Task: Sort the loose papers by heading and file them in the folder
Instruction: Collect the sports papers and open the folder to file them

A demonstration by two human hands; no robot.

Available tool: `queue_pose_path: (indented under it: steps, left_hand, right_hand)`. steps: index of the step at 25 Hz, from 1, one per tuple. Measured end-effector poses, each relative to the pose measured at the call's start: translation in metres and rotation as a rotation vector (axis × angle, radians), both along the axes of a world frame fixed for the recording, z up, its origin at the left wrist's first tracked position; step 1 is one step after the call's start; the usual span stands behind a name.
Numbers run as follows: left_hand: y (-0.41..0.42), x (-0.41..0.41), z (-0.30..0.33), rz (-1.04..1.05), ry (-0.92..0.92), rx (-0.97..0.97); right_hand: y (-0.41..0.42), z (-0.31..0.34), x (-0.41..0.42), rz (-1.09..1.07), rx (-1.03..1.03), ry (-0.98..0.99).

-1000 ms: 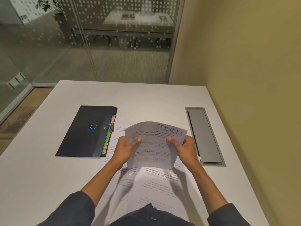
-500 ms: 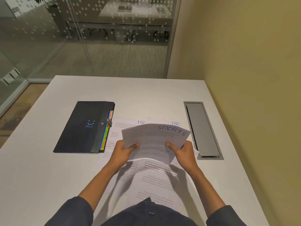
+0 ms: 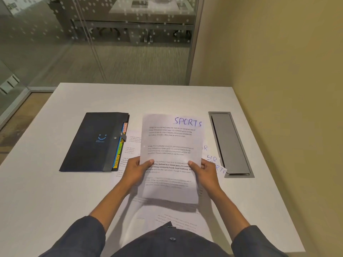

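I hold a printed sheet headed SPORTS (image 3: 171, 143) up flat over the table, facing me. My left hand (image 3: 136, 171) grips its left edge and my right hand (image 3: 205, 170) grips its right edge, thumbs on the front. Beneath it lie several loose papers (image 3: 213, 160), some headed HR, one SPORTS. A black expanding folder (image 3: 92, 143) with a smiley logo lies shut to the left, its coloured tabs (image 3: 119, 149) showing along the right side, one reading SPORTS.
A grey cable hatch (image 3: 230, 143) is set into the white table (image 3: 55, 201) at the right. A yellow wall runs along the right side. A glass partition stands beyond the table's far edge.
The SPORTS sheet was bent over towards me; both hands have raised and straightened it so the whole page now faces me. More headed papers show at the right.
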State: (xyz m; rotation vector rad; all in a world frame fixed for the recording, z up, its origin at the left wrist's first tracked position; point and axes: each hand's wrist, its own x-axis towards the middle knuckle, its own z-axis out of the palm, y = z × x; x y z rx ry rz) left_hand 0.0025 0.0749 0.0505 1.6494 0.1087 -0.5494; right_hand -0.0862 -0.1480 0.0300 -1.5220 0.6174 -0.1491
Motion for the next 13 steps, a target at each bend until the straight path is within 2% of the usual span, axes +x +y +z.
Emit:
queue_pose_path:
  steps: [3, 8, 10, 12, 13]
  left_hand:
    - [0.003, 0.005, 0.002, -0.077, 0.107, -0.112]
    - [0.002, 0.003, 0.000, -0.122, 0.076, -0.037]
    - [0.004, 0.003, 0.000, -0.105, 0.079, -0.019]
    - [0.007, 0.003, 0.000, -0.092, 0.094, -0.002]
    - [0.009, 0.004, 0.000, -0.084, 0.103, 0.007]
  right_hand:
    - [0.000, 0.000, 0.008, -0.065, 0.130, 0.010]
    - [-0.007, -0.020, 0.001, -0.048, 0.136, 0.126]
    - [-0.019, -0.034, -0.011, -0.142, -0.055, 0.234]
    - [-0.035, -0.053, -0.029, -0.184, -0.443, 0.445]
    - [-0.043, -0.060, -0.039, -0.181, -0.567, 0.535]
